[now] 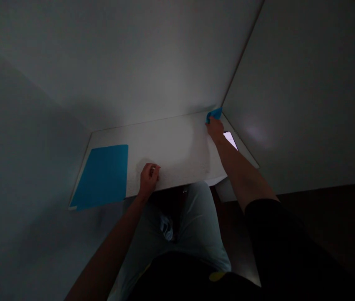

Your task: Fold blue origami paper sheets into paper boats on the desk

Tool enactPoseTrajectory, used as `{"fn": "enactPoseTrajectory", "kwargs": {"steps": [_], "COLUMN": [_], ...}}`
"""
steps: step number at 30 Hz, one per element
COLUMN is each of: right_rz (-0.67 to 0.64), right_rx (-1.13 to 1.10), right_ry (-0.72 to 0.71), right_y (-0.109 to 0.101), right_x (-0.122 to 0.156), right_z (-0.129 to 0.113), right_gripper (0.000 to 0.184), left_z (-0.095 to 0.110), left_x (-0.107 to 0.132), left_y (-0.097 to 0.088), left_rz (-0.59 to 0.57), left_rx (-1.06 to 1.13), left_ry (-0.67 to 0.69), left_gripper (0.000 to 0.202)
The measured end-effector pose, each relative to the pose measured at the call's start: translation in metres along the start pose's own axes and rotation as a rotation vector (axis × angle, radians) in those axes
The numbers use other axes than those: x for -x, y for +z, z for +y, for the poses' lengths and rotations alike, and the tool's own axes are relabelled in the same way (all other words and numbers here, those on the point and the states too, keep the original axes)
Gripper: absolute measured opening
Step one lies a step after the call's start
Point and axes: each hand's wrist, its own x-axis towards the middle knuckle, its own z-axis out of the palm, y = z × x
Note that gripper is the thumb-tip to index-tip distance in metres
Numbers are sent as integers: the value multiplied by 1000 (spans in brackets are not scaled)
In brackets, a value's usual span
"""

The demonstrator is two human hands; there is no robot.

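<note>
My right hand (215, 128) reaches to the back right corner of a white desktop (171, 142). Its fingers are closed on a folded blue cloth (217, 113), which lies against the wall in the corner; part of the cloth is behind the fingers. Near the desk's front edge, my left hand (149, 179) rests on the surface with its fingers loosely curled in, and nothing shows in them. To its left a flat blue sheet (104, 177) covers the left end of the desk. A phone with a lit screen (230, 140) lies beside my right forearm.
Pale walls enclose the desk at the back (133, 62), the left (17, 146) and the right (305, 104). My knees (201, 205) are under the front edge. The room is dim, and the floor (321, 217) at right is dark.
</note>
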Motion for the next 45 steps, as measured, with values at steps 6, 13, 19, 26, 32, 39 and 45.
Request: {"fn": "enactPoseTrajectory", "kwargs": {"steps": [6, 13, 19, 26, 32, 39, 45], "right_rz": [59, 6, -69, -84, -48, -44, -65], "right_rx": [-156, -339, -491, -433, -308, -268, -425], "right_ry": [-172, -422, -470, -523, -641, -688, -733], "right_y": [11, 50, 73, 76, 75, 77, 75], "right_x": [32, 146, 189, 206, 221, 228, 236], "right_z": [-19, -28, -30, -45, -51, -51, -60], "right_gripper": [54, 51, 54, 54, 54, 56, 56], "left_z": [-2, 14, -7, -56, -48, -34, 12], "left_x": [-1, 10, 56, 81, 66, 52, 41], "left_y": [5, -33, -156, -220, -222, -215, -175], "left_rz": [-5, -76, -40, -93, -18, -56, -170], "left_rx": [54, -19, -502, -617, -595, -532, -559], "left_ry": [-34, 51, 200, 118, 113, 68, 230], "left_gripper": [31, 30, 54, 32, 22, 24, 27]}}
